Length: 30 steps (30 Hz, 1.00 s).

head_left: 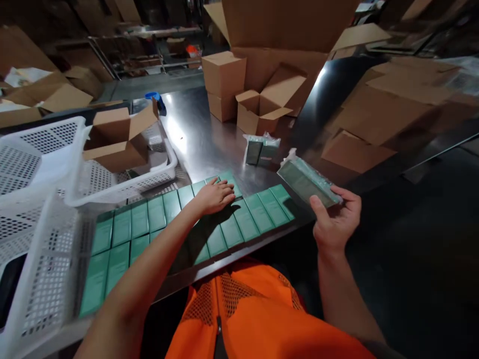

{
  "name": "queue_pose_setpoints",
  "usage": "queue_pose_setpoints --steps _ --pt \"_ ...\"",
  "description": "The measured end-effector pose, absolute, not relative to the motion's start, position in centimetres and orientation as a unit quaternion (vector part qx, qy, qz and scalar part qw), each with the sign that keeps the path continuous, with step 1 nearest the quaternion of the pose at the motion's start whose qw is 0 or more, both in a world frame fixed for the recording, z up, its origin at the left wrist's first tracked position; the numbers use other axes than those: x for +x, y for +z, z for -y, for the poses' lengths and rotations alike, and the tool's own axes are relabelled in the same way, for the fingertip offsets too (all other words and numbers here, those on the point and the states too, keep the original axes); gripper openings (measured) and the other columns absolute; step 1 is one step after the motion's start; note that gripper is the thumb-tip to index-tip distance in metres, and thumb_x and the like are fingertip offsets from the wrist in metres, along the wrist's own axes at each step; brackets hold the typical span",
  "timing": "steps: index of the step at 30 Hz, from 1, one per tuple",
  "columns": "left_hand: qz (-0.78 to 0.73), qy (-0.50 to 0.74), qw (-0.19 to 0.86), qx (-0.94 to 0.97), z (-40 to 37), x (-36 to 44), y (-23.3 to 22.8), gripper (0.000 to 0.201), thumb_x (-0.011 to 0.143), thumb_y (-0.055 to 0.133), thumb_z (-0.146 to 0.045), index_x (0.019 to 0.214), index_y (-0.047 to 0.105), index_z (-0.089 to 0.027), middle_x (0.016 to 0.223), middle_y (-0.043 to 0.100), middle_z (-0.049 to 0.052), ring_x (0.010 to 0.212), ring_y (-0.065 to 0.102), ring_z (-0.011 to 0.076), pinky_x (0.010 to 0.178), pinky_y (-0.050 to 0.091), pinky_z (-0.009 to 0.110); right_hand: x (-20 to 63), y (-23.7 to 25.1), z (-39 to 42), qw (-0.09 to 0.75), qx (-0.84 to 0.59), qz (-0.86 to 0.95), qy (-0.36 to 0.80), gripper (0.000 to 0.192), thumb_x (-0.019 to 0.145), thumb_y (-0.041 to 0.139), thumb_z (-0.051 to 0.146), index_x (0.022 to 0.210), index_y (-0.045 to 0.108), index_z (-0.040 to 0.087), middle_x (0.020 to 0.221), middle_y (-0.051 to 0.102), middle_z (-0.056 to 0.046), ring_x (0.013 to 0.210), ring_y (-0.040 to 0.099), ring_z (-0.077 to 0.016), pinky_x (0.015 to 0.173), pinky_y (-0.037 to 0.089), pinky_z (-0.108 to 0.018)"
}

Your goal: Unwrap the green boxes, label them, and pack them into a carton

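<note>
Two rows of small green boxes [140, 218] lie side by side along the table's near edge. My left hand [216, 195] rests on the far row near its right end, fingers stretched over the boxes. Off to the right, my right hand [337, 219] grips one end of a plastic-wrapped green box [305, 180] between thumb and fingers, raised and tilted above the table. Farther back, two more wrapped green boxes [254, 150] stand on the metal surface. Their clear wrapping is crumpled on top.
White perforated baskets [121, 192] occupy the left side, one bearing an open carton [112, 139]. A blue tape dispenser or roll [155, 99] sits behind. Small cartons [258, 112] stand inside a larger box at the back. Flattened or stacked cardboard [389, 109] lies right on the metal table [202, 119].
</note>
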<state>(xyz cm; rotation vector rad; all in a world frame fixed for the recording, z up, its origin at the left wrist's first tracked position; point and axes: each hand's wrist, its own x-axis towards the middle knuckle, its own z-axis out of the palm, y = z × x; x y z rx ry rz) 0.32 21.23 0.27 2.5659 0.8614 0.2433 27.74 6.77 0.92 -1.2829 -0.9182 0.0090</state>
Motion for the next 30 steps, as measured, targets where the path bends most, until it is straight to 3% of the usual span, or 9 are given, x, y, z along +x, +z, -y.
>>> queue_pose_setpoints --steps 3,7,12,15,17,20,22,26,30 --pt "-0.306 0.089 0.224 0.921 -21.0 0.0 0.6 0.033 0.098 0.043 -0.038 0.097 0.073 -0.026 0.129 0.069 0.01 0.131 0.056 0.0303 0.119 0.03 0.057 26.1 0.5 -7.6 0.762 -0.533 0.34 0.142 0.051 0.065 0.086 0.04 0.101 0.055 0.023 0.108 0.056 -0.004 0.09 0.063 -0.0199 0.07 0.062 -0.039" --pt "-0.332 0.157 0.27 0.89 -19.9 0.1 0.8 0.033 0.097 0.044 -0.041 0.098 0.073 -0.026 0.119 0.074 0.008 0.133 0.055 0.0295 0.121 0.026 0.057 22.1 0.5 -8.3 0.757 -0.486 0.251 0.357 0.051 0.064 0.086 0.041 0.1 0.053 0.025 0.104 0.062 -0.001 0.082 0.067 -0.0174 0.054 0.062 -0.029" --pt "-0.386 0.481 0.588 0.523 -14.8 1.0 2.7 0.059 0.086 0.055 -0.07 0.12 0.065 -0.023 0.12 0.072 0.012 0.116 0.066 0.0315 0.101 0.05 0.049 16.2 0.1 -6.7 0.702 -0.442 0.242 0.503 0.044 0.073 0.083 0.042 0.099 0.051 0.025 0.093 0.065 0.002 0.068 0.067 -0.0146 0.047 0.06 -0.027" --pt "-0.369 0.57 0.671 0.299 -11.5 0.9 4.3 0.065 0.078 0.065 -0.072 0.122 0.058 -0.025 0.112 0.074 0.011 0.098 0.073 0.0294 0.086 0.057 0.044 14.1 -0.5 -5.6 0.667 -0.413 0.449 0.427 0.047 0.074 0.083 0.045 0.104 0.053 0.025 0.121 0.065 -0.007 0.082 0.071 -0.0184 0.057 0.062 -0.03" --pt "-0.404 0.61 0.642 0.231 -10.1 0.5 4.8 0.06 0.077 0.072 -0.065 0.119 0.056 -0.025 0.1 0.075 0.006 0.081 0.074 0.0237 0.075 0.058 0.037 13.5 -0.8 -5.3 0.611 -0.364 0.625 0.322 0.079 0.062 0.09 0.055 0.125 0.052 0.027 0.14 0.055 -0.015 0.111 0.068 -0.0307 0.073 0.064 -0.039" --pt "-0.464 0.647 0.572 0.196 -8.8 -0.4 4.7 0.056 0.076 0.072 -0.066 0.108 0.059 -0.023 0.088 0.073 0.002 0.07 0.07 0.018 0.068 0.056 0.03 13.2 -0.8 -5.6 0.503 -0.303 0.779 0.218 0.127 0.051 0.091 0.065 0.156 0.029 0.025 0.151 0.047 -0.021 0.134 0.053 -0.039 0.095 0.059 -0.049" --pt "-0.488 0.649 0.551 0.194 -7.9 -0.6 4.3 0.058 0.078 0.066 -0.072 0.106 0.064 -0.022 0.086 0.074 0.003 0.072 0.07 0.0185 0.07 0.056 0.03 13.0 -0.6 -5.8 0.488 -0.298 0.8 0.18 0.127 0.06 0.088 0.062 0.161 0.02 0.025 0.148 0.05 -0.02 0.13 0.058 -0.0356 0.097 0.059 -0.045" --pt "-0.493 0.623 0.552 0.253 -5.3 0.3 3.8 0.062 0.08 0.061 -0.076 0.1 0.072 -0.019 0.093 0.075 0.007 0.083 0.071 0.0212 0.076 0.057 0.03 12.9 -0.6 -5.8 0.53 -0.337 0.773 0.091 0.119 0.068 0.079 0.071 0.161 0.023 0.022 0.138 0.057 -0.019 0.12 0.064 -0.0353 0.095 0.06 -0.046" --pt "-0.486 0.585 0.573 0.304 -3.0 0.6 3.3 0.048 0.083 0.071 -0.059 0.11 0.073 -0.02 0.107 0.075 0.006 0.101 0.069 0.0217 0.086 0.055 0.027 13.7 -1.0 -5.5 0.567 -0.363 0.737 0.064 0.118 0.063 0.069 0.086 0.151 0.039 0.015 0.125 0.057 -0.02 0.118 0.061 -0.0385 0.097 0.056 -0.055"
